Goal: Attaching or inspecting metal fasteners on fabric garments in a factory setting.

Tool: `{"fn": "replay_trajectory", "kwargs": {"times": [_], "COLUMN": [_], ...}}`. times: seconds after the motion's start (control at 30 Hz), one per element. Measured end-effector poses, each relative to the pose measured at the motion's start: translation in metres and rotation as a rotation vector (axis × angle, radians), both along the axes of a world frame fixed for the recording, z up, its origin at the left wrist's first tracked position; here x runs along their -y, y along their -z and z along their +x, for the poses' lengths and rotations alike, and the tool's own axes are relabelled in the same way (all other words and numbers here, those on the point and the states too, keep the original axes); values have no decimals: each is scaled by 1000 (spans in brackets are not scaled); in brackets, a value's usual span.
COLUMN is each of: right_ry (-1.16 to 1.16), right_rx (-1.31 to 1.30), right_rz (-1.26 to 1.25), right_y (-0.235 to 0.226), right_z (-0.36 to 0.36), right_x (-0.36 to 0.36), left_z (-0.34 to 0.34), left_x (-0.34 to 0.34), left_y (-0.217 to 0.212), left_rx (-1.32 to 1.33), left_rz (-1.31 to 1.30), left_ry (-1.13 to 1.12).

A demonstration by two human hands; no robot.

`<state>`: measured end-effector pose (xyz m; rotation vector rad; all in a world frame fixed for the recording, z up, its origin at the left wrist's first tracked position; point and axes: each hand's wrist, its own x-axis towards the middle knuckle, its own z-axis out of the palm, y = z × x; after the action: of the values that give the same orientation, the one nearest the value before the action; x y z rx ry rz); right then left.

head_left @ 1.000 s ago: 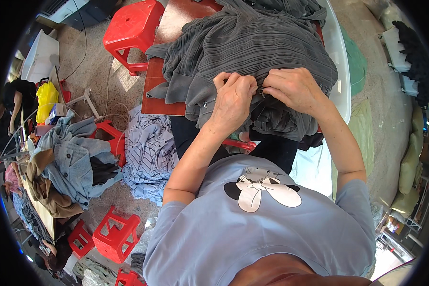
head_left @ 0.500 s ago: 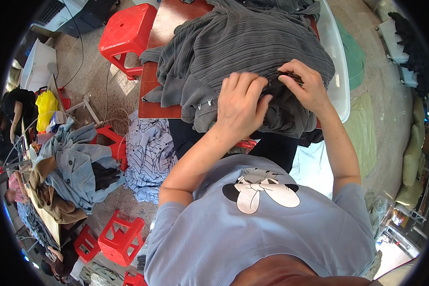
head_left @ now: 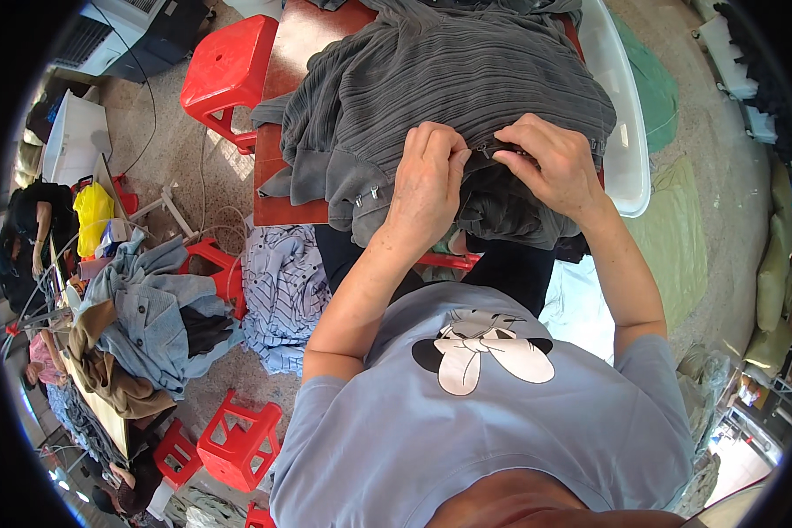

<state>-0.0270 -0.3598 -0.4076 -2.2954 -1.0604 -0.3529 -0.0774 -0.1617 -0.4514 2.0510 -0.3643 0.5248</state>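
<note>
Both hands at the near edge of a dark gray ribbed garment [head_left: 449,75], which lies heaped over a reddish-brown tabletop [head_left: 286,211] in front of the wearer. Hands near each other but apart, 1 small silver fitting [head_left: 484,151] on the fabric between them.

Left hand [head_left: 427,180]: back turned up, fingers bent and close together, thumb and fingertips brought in on the cloth in a pinch. Exact fold under the fingertips partly hidden by the hand itself.

Right hand [head_left: 554,167]: forefinger above, thumb below, tips slightly parted with the garment's dark edge between them; a light pinch. Other fingers curl behind the forefinger.

More silver fittings on the same garment: 2 left of the left hand, others near the right hand's far side. They look like zipper pulls; too small to be certain. Bunched gray cloth hangs below the right hand, toward the lap.

Right of the heap: white plastic tub [head_left: 635,180], its long rim running beside the cloth. Left of the tabletop: red plastic stool [head_left: 229,66]. Below that, a pile of blue striped shirts [head_left: 282,286]; farther left, a gray-blue buttoned garment [head_left: 150,308] beside a brown garment [head_left: 101,352], yellow bag [head_left: 94,216] above.
</note>
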Motion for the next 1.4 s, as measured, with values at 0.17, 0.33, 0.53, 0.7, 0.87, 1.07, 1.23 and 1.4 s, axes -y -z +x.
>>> {"fn": "replay_trajectory", "kwargs": {"times": [0.17,0.33,0.53,0.7,0.87,1.07,1.23,1.4], "right_ry": [-38,-52,-55,6,169,200,201,207], "right_rx": [167,200,177,57,-224,-324,-296,-232], "right_rz": [-112,-166,-170,-37,187,253,246,190], "right_y": [-4,-3,-1,3,11,23,26,24], "right_z": [0,0,0,3,9,7,7,6], "right_x": [-5,-7,-7,-1,14,25,26,30], "left_z": [-1,-1,0,-14,-72,-28,17,22], "left_x": [0,2,3,2,23,28,33,36], "left_y": [-2,0,1,2,5,-1,-3,10], "left_rx": [-42,-47,-36,28,-241,172,165,191], "left_rz": [-61,-74,-77,-90,286,81,299,258], "left_ry": [45,56,65,112,779,139,-78,-116]}}
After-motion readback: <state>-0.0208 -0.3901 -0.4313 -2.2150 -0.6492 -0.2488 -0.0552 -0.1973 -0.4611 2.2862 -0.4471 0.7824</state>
